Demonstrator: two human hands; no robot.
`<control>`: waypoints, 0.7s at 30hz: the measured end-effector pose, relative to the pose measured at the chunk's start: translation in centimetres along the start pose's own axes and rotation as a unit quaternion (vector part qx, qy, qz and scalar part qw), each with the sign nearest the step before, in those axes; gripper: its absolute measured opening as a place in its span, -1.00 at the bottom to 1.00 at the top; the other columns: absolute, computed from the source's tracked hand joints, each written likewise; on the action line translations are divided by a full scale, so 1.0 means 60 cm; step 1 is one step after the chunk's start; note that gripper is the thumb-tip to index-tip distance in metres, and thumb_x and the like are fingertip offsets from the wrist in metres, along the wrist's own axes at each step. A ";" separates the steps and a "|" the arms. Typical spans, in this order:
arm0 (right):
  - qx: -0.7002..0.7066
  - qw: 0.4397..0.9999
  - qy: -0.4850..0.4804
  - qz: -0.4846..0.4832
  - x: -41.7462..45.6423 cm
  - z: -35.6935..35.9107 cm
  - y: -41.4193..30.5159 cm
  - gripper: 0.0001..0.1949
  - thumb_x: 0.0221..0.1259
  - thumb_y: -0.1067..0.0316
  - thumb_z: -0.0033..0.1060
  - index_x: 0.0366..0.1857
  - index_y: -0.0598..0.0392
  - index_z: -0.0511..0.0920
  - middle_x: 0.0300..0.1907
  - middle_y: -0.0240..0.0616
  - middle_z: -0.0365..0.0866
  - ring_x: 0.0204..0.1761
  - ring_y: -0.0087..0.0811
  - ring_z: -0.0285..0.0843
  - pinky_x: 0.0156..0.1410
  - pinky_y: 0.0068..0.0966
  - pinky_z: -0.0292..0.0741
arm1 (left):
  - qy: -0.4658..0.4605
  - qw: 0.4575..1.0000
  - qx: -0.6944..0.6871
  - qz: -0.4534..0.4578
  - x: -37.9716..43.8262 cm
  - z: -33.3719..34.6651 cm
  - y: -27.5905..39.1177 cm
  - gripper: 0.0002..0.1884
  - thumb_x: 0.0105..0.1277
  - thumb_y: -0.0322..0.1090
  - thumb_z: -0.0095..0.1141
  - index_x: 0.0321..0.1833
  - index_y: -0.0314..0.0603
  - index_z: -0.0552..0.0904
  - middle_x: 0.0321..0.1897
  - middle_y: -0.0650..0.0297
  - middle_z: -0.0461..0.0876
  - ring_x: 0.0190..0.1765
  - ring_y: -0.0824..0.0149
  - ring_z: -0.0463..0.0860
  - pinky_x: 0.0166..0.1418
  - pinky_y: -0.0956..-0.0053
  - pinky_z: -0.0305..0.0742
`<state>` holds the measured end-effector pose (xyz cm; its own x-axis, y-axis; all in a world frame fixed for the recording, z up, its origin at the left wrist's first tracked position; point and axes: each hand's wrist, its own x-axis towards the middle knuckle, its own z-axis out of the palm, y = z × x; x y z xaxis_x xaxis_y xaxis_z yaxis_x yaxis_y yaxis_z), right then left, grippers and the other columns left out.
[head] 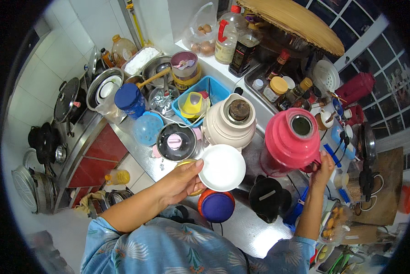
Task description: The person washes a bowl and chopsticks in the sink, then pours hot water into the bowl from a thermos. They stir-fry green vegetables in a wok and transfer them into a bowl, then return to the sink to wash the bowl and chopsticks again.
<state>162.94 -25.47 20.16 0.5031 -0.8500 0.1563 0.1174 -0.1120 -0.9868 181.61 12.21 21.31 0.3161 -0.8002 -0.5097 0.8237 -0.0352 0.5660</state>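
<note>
Between the thumb and fingers of my left hand (183, 179) is the rim of a small round white bowl or cup (222, 167), its pale inside facing up. My right hand (322, 169) grips the side handle of a pink-red thermos flask (290, 144). The flask's metal-ringed mouth has no stopper in it. A cream thermos flask (229, 125) stands just beyond the bowl, with a brown cork stopper (239, 109) in its neck. Below the pink flask is a black electric kettle or jug (267, 198). A purple-topped red container (218, 206) stands close to my body.
A small pot with a glass lid (176, 142) stands left of the cream flask. Behind it is a blue plastic basket (213, 87) holding a yellow cup. Sauce bottles and jars (277, 89) crowd a tray at the back right. A blue-lidded tub (131, 99) stands left.
</note>
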 end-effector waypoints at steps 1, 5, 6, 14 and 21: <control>-0.020 1.000 -0.001 -0.005 -0.003 -0.006 -0.023 -0.73 0.37 0.23 0.19 -0.55 0.03 0.52 -0.64 -0.57 0.38 -0.64 -0.73 0.15 -0.51 -0.66 0.04 | -0.003 1.000 -0.010 -0.005 0.004 0.002 0.000 -0.36 0.41 0.17 0.09 0.29 -0.25 0.45 0.16 0.23 0.60 0.22 0.37 0.59 0.37 0.45 0.46; -0.208 0.970 -0.066 -0.105 -0.003 -0.005 -0.125 -0.63 0.36 0.32 0.17 -0.65 0.05 0.30 -0.60 -0.59 0.22 -0.48 -0.72 0.04 -0.37 -0.61 0.00 | -0.042 0.998 -0.031 0.024 0.011 0.009 0.000 -0.44 0.45 0.09 0.07 0.26 -0.26 0.49 0.13 0.21 0.63 0.18 0.40 0.62 0.35 0.48 0.50; -0.256 0.957 -0.084 -0.104 -0.009 -0.001 -0.150 -0.62 0.35 0.35 0.15 -0.65 0.10 0.24 -0.62 -0.55 0.19 -0.50 -0.68 0.05 -0.40 -0.59 0.02 | -0.037 0.999 -0.033 0.020 0.010 0.010 0.000 -0.45 0.46 0.06 0.07 0.26 -0.27 0.48 0.13 0.19 0.63 0.18 0.38 0.63 0.36 0.47 0.50; -0.504 0.804 -0.206 -0.239 -0.058 0.078 -0.268 -0.69 0.09 0.25 0.21 -0.64 0.19 0.35 -0.67 -0.07 0.29 -0.62 -0.12 0.27 -0.47 -0.35 0.26 | -0.033 0.999 -0.010 -0.003 0.004 0.009 0.009 -0.46 0.47 0.07 0.05 0.26 -0.25 0.49 0.11 0.21 0.64 0.16 0.36 0.63 0.34 0.49 0.49; -0.562 0.737 -0.275 -0.255 -0.084 0.132 -0.312 -0.75 0.05 0.24 0.26 -0.60 0.19 0.49 -0.62 0.02 0.45 -0.57 0.05 0.49 -0.46 -0.22 0.41 | -0.037 0.999 -0.009 -0.002 -0.002 0.003 0.006 -0.51 0.50 0.04 0.02 0.24 -0.24 0.51 0.11 0.24 0.64 0.16 0.39 0.62 0.34 0.49 0.47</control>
<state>164.99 -14.99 38.17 0.9461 -0.2476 0.2089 -0.2172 -0.9632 -0.1581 181.75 12.15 21.67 0.2777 -0.8426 -0.4613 0.8328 -0.0282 0.5528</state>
